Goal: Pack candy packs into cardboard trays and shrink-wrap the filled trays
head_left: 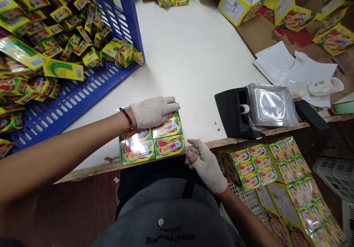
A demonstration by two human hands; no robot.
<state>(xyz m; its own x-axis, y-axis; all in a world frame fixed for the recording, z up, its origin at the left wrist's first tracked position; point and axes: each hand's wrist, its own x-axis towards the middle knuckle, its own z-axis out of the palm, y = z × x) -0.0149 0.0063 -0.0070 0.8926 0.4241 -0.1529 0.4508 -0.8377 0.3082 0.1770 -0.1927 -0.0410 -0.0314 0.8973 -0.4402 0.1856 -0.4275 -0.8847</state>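
Note:
A tray pack of small yellow-green TWINS boxes (169, 145) under shiny clear plastic lies at the front edge of the table. My left hand (151, 112), in a white fingerless knit glove, rests flat across the far part of the pack, fingers stretched out to the right. Just beside the pack's near right corner is my right hand (206, 166), gloved the same way, with its fingers curled together. Whatever sits between those fingers, if anything, is too small to make out.
A blue crate (110, 70) full of small boxes stands at the left. A black tape dispenser (231, 110) and clear plastic lids (272, 105) sit on the right. Opened yellow cartons (243, 3) lie at the back right. Finished-looking packs (254, 166) are stacked below the table edge.

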